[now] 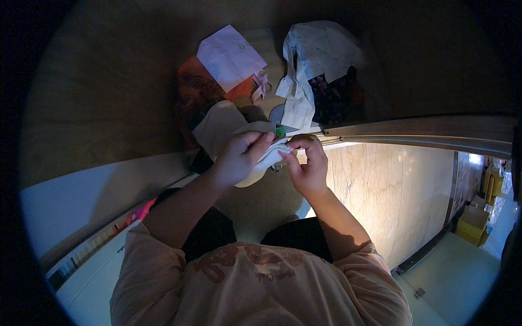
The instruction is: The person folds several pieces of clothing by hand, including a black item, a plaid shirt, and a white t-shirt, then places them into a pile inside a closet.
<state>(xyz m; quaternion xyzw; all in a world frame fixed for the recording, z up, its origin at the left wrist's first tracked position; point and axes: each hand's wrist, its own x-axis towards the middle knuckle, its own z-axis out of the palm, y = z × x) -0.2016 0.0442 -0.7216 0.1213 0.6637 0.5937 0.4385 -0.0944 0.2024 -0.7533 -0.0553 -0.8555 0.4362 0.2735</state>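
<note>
Both my hands hold a piece of white cloth (pixel 272 154) in front of my chest. My left hand (pixel 241 157) grips its left part, thumb on top, with more of the cream fabric hanging below and behind the hand. My right hand (pixel 308 163) pinches the cloth's right end between thumb and fingers. Beyond my left hand lies more cream fabric (pixel 220 122); whether it belongs to the same piece, I cannot tell. A small green patch (pixel 280 131) shows just past the cloth.
Farther off lie a pale cloth bag (pixel 231 59) with straps, orange fabric (pixel 191 79), a crumpled white cloth with long straps (pixel 299 100) and dark patterned fabric (pixel 336 95). A wooden door frame (pixel 420 130) runs to the right. Yellow boxes (pixel 472 224) stand at the far right.
</note>
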